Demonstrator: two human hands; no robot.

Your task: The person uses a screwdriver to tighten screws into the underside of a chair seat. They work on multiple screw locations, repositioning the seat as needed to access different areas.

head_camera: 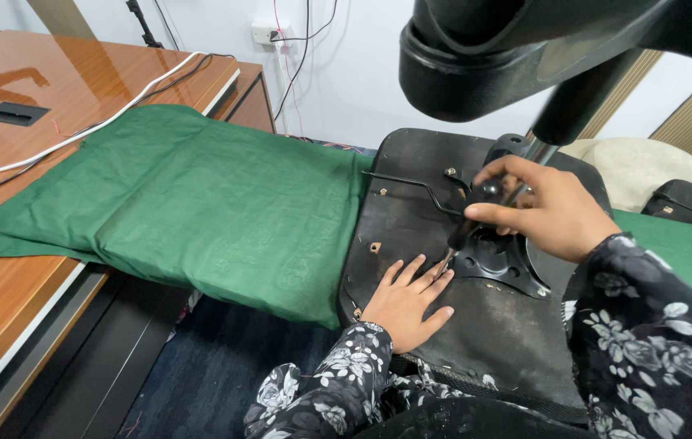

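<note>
While my left hand (405, 302) lies flat and open on the black underside of the chair seat (411, 203), holding nothing, my right hand (543, 207) is closed around the black handle of a screwdriver (465, 232). The tool's long axis slants down and to my left from that fist, its tip meeting the edge of the black metal mounting plate (500, 256) just above my left fingertips. The seat rests upside down across a green cloth (200, 203) over the wooden desk (53, 89), my right hand nearer the plate.
</note>
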